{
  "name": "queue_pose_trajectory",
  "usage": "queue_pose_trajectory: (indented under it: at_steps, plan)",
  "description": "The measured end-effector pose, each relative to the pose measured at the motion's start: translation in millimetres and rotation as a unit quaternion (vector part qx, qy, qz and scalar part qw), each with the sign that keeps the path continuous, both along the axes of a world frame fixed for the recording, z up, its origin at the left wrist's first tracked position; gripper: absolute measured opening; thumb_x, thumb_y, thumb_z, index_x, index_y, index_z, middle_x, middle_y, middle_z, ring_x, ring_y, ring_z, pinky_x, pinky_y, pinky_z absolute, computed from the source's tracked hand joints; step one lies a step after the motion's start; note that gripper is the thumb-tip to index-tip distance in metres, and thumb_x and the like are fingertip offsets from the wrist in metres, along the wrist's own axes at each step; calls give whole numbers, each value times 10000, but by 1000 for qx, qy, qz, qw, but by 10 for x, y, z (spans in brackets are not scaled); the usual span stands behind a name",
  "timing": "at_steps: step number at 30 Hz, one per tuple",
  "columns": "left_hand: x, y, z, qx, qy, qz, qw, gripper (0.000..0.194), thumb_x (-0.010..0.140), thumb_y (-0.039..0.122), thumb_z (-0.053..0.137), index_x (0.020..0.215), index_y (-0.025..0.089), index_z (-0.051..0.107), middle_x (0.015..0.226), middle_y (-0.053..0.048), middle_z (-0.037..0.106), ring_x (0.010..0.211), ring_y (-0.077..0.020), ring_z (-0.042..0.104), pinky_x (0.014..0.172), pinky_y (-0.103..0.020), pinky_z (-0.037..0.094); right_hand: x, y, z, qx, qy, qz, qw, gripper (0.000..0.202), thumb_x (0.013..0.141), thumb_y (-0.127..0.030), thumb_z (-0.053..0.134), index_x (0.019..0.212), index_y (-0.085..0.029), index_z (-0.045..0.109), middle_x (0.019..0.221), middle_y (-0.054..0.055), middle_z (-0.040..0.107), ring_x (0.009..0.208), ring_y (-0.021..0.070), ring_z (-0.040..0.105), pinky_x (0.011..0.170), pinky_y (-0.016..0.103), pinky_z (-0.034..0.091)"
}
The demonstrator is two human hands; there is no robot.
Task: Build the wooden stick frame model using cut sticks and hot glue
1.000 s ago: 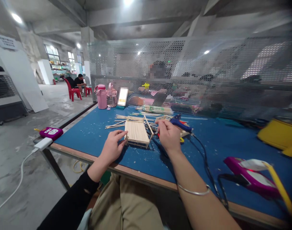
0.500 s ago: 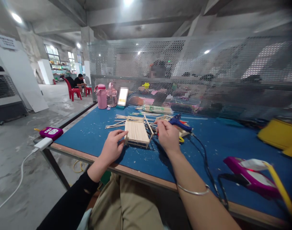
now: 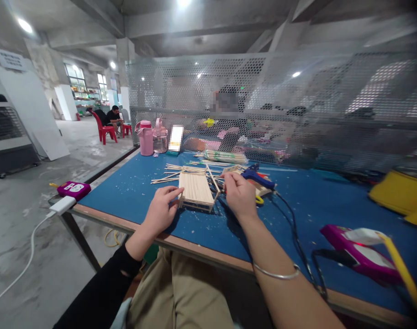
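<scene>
A small frame of thin wooden sticks (image 3: 196, 187), with a flat top of sticks laid side by side, sits on the blue table. My left hand (image 3: 162, 208) grips its left edge, index fingertip on the top. Along its right side a single stick (image 3: 213, 179) leans at a slant. My right hand (image 3: 240, 194) is just right of the frame, fingers pinched together; whatever lies between them is too small or hidden to make out. Behind that hand lies a blue glue gun (image 3: 258, 177) with a dark cord, partly over another wooden-stick piece (image 3: 263, 188).
Loose sticks (image 3: 165, 180) lie behind the frame, and bundled sticks (image 3: 225, 156) farther back. A pink flask (image 3: 145, 139) stands near the perforated metal screen (image 3: 181, 91). Purple power strips (image 3: 359, 253) are at right and left (image 3: 80, 191). A yellow object (image 3: 400, 192) is far right.
</scene>
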State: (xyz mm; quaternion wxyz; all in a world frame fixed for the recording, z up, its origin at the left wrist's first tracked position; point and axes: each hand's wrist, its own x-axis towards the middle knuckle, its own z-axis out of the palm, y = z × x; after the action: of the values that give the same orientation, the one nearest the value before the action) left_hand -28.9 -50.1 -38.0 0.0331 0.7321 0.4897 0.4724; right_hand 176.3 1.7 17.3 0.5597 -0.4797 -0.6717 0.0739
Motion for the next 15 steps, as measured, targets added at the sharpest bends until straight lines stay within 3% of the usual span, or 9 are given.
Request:
queue_pose_trajectory:
  at_steps: [15]
  plan:
    - [-2, 10, -7, -2, -1, -1, 1000, 392, 776, 89, 481, 1135, 192, 599, 1135, -89, 598, 1056, -211, 507, 942, -394, 409, -16, -18, 5, -3, -9, 3, 1000, 279, 812, -356, 398, 727, -177, 594, 574, 0, 543, 557, 153, 498, 546, 261, 362]
